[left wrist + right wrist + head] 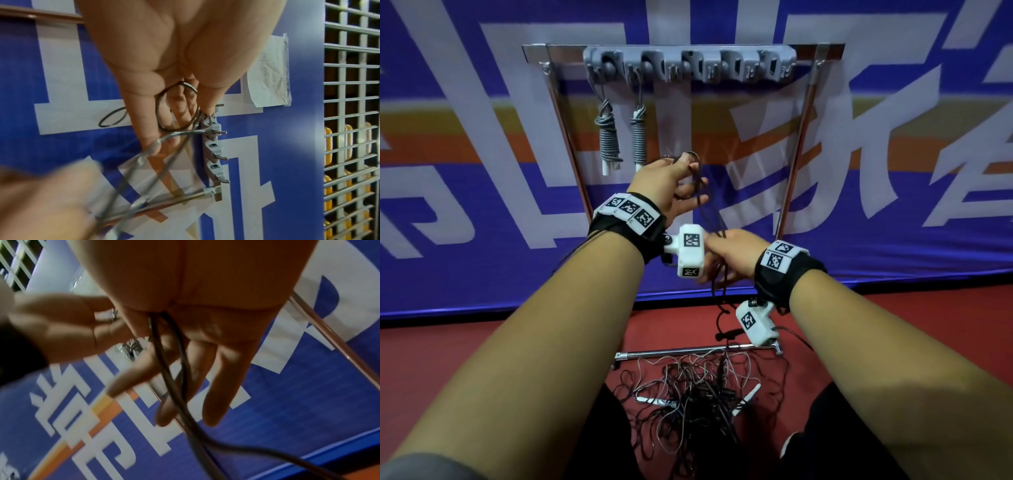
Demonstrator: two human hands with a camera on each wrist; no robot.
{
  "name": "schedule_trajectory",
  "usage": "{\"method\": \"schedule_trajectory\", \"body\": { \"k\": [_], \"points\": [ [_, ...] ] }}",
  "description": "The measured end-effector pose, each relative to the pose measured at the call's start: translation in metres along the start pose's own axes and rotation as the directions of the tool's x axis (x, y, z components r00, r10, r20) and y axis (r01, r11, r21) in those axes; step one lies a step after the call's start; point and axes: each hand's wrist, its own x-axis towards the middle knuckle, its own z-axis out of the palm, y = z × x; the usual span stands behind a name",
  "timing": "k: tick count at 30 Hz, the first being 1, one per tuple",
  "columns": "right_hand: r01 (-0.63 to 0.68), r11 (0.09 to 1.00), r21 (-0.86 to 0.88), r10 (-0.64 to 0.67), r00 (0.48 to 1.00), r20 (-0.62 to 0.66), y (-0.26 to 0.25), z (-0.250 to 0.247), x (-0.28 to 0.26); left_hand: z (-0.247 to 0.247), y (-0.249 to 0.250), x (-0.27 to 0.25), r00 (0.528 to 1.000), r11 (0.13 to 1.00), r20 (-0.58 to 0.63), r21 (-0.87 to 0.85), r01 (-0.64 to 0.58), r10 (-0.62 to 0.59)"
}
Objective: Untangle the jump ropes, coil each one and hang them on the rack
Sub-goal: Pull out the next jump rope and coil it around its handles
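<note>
My left hand (pixel 678 181) is raised in front of the rack and pinches loops of a black jump rope (pixel 702 202) between thumb and fingers. The left wrist view shows the loops (pixel 159 113) lying round the fingers (pixel 148 116) of that hand (pixel 176 100). Lower and to the right, my right hand (pixel 722 253) holds the strands that run down from the loops. In the right wrist view, the rope (pixel 160 361) comes out at the thumb's base and crosses the hand (pixel 185 369). Its black handle (pixel 729 334) dangles below. A tangle of ropes (pixel 698 401) lies on the red floor.
The grey hook bar (pixel 688 65) tops a metal rack with slanted uprights (pixel 796 144) and a floor bar (pixel 688 351). Two coiled grey ropes (pixel 607 137) (pixel 638 137) hang from its left hooks; the hooks (pixel 213 146) further right are bare. A blue banner stands behind.
</note>
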Motion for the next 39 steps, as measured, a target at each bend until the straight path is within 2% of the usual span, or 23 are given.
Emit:
{"method": "schedule_trajectory", "body": {
  "k": [4,6,8,10,13,16,18,21,25,27,29,34,39],
  "points": [
    [0.043,0.983,0.178,-0.017,0.989,-0.147,-0.012,-0.006,0.005,-0.022,-0.027,-0.002,0.988,0.981,-0.028,0.123,0.151,-0.149],
    [0.043,0.961,0.273,0.013,0.979,-0.202,-0.016,-0.011,0.011,-0.030,-0.052,-0.012,0.968,0.955,0.030,0.178,0.239,-0.248],
    [0.043,0.931,0.362,0.043,0.973,-0.226,-0.020,-0.015,0.016,-0.035,-0.081,-0.028,0.932,0.925,0.149,0.246,0.290,-0.331],
    [0.044,0.905,0.424,0.060,0.971,-0.230,-0.022,-0.017,0.019,-0.040,-0.112,-0.041,0.890,0.890,0.259,0.370,0.268,-0.376],
    [0.059,0.867,0.495,0.061,0.973,-0.223,-0.023,-0.018,0.021,-0.048,-0.155,-0.049,0.854,0.831,0.338,0.527,0.177,-0.396],
    [0.081,0.828,0.554,0.074,0.965,-0.252,-0.021,-0.021,0.025,-0.042,-0.172,-0.052,0.875,0.814,0.319,0.565,0.131,-0.363],
    [0.067,0.832,0.551,0.089,0.964,-0.251,-0.016,-0.023,0.029,-0.036,-0.172,-0.053,0.889,0.795,0.265,0.585,0.160,-0.374],
    [-0.016,0.879,0.476,0.134,0.967,-0.215,-0.002,-0.031,0.031,-0.027,-0.160,-0.050,0.906,0.863,0.226,0.451,0.229,-0.358],
    [-0.202,0.895,0.397,0.234,0.972,-0.033,0.028,-0.031,0.030,-0.019,-0.131,-0.036,0.953,0.938,0.151,0.272,0.215,-0.263],
    [-0.207,0.908,0.365,0.184,0.978,0.098,0.048,-0.022,0.025,-0.018,-0.120,-0.025,0.965,0.961,0.095,0.150,0.230,-0.246],
    [-0.169,0.928,0.332,0.122,0.980,0.159,0.067,-0.011,0.020,-0.019,-0.112,-0.014,0.967,0.967,0.037,0.045,0.250,-0.252],
    [-0.076,0.966,0.249,0.059,0.995,0.076,0.092,0.007,0.018,-0.032,-0.109,0.004,0.966,0.966,-0.021,-0.006,0.259,-0.259],
    [-0.054,0.966,0.252,0.056,0.998,0.000,0.097,0.020,0.032,-0.051,-0.119,0.013,0.954,0.955,-0.052,-0.050,0.291,-0.294]
  ]
}}
